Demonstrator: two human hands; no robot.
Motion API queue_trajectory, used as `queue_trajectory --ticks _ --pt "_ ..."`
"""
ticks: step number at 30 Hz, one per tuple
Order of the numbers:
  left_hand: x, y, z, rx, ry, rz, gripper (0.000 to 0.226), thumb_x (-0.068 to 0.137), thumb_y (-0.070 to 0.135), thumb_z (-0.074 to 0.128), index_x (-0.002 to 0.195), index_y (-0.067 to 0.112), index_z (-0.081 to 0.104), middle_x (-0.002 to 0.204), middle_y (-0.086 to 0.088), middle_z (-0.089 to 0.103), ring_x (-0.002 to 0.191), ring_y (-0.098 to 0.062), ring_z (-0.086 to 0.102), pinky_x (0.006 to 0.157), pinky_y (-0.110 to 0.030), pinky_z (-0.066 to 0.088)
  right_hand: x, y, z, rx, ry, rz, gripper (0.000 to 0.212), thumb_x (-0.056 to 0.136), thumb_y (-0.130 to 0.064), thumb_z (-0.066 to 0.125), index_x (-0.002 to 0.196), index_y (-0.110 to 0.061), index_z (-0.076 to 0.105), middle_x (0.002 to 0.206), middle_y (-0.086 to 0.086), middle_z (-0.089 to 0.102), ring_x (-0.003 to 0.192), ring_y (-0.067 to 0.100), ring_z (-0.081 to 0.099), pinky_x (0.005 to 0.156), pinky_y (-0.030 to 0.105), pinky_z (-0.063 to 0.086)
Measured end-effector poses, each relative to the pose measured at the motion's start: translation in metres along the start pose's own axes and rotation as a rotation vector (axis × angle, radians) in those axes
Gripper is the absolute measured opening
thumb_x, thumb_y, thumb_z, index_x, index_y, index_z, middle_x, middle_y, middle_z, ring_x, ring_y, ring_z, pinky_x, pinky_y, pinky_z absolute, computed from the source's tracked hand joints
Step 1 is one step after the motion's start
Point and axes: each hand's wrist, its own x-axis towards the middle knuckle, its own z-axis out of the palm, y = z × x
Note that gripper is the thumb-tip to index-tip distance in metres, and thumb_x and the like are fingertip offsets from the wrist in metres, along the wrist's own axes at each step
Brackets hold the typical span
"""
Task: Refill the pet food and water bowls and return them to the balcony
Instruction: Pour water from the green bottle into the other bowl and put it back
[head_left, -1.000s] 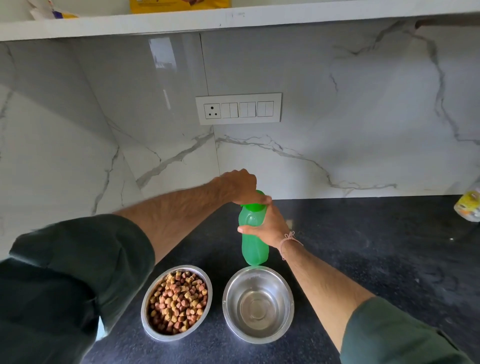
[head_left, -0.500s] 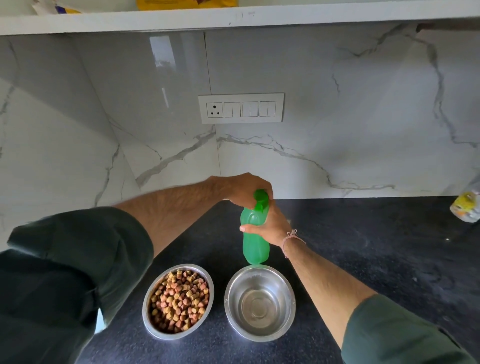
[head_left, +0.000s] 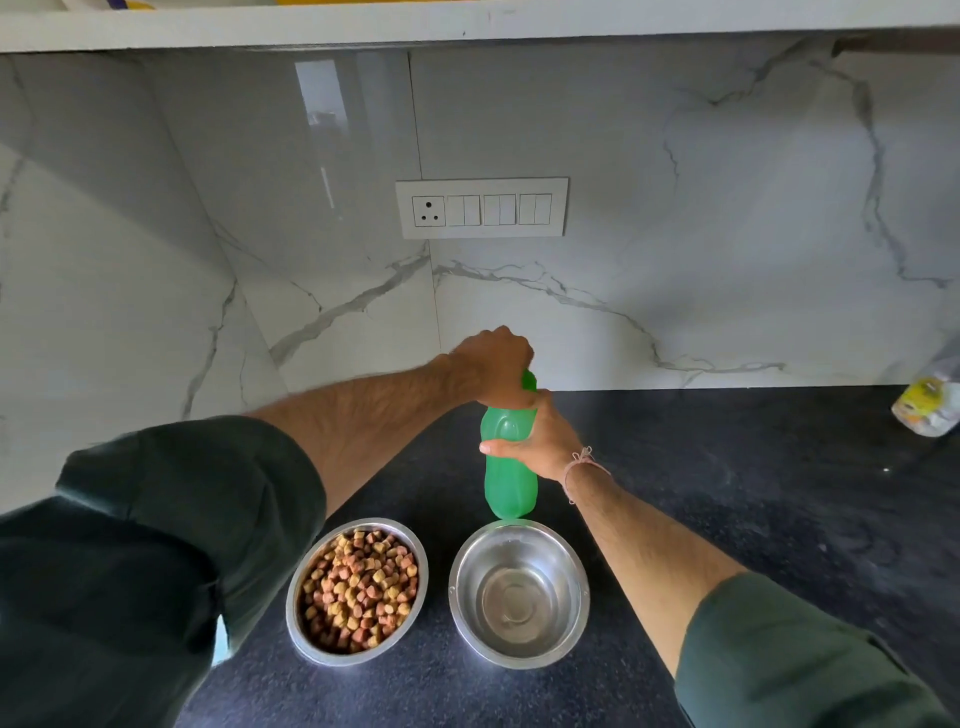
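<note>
A green plastic bottle (head_left: 510, 480) stands upright on the dark counter (head_left: 727, 493), just behind an empty steel bowl (head_left: 519, 649). My right hand (head_left: 545, 441) wraps the bottle's upper body. My left hand (head_left: 493, 369) is closed over the green cap (head_left: 529, 381), which is mostly hidden by the fingers. To the left of the empty bowl sits a second steel bowl (head_left: 306, 642) filled with brown and tan kibble (head_left: 361, 590).
A marble wall with a white switch panel (head_left: 482, 208) rises behind the counter. A white shelf (head_left: 467, 23) runs overhead. A clear packet with a yellow label (head_left: 927, 405) lies at the counter's far right.
My left hand has shifted on the cap, covering more of it. The bottle stays upright in the same spot and both bowls are unmoved.
</note>
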Motion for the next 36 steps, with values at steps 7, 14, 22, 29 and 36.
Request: queue_trajectory --ticks 7,14,22,29,36 --pt "-0.002 0.011 0.013 -0.195 0.203 -0.314 0.058 0.088 0.072 0.055 0.095 0.015 0.054 0.077 0.003 0.048 0.080 -0.019 0.058 0.063 -0.031 0.046 0.001 0.001 -0.001 -0.011 0.000 0.015 0.097 0.056 -0.054 0.093 0.133 -0.027 0.039 0.119 -0.006 0.060 0.105 0.015 0.063 0.092 0.035 0.056" --pt "0.004 -0.009 0.005 -0.779 0.333 -0.539 0.058 0.087 0.065 0.057 0.096 0.008 0.063 0.084 -0.006 0.068 0.070 -0.022 0.067 0.060 -0.029 0.056 -0.002 -0.003 -0.001 -0.022 -0.002 0.035 0.090 0.055 -0.057 0.093 0.123 -0.031 0.040 0.114 -0.007 0.060 0.098 0.011 0.063 0.083 0.032 0.056" --pt "0.001 -0.049 0.096 -1.521 0.258 -0.667 0.046 0.094 0.026 0.074 0.131 0.019 0.048 0.106 -0.007 0.066 0.084 -0.019 0.064 0.076 -0.032 0.060 -0.005 -0.002 -0.002 0.002 0.005 0.036 0.091 0.055 -0.046 0.096 0.124 -0.027 0.040 0.116 -0.004 0.064 0.103 0.018 0.066 0.085 0.034 0.055" --pt "-0.003 -0.044 0.170 -1.254 0.060 -0.722 0.077 0.088 0.015 0.077 0.145 0.032 0.029 0.131 -0.008 0.049 0.112 -0.026 0.057 0.090 -0.035 0.055 -0.006 0.000 -0.001 0.037 0.016 0.031 0.102 0.048 -0.048 0.097 0.130 -0.030 0.039 0.120 -0.006 0.063 0.107 0.018 0.066 0.094 0.045 0.058" --pt "0.000 -0.040 0.222 -0.947 -0.079 -0.793 0.039 0.082 0.033 0.085 0.112 0.017 0.066 0.099 -0.003 0.067 0.086 -0.018 0.067 0.076 -0.035 0.063 -0.007 0.001 -0.001 0.032 0.029 0.029 0.101 0.054 -0.044 0.098 0.133 -0.030 0.038 0.122 -0.006 0.062 0.108 0.015 0.065 0.092 0.038 0.058"
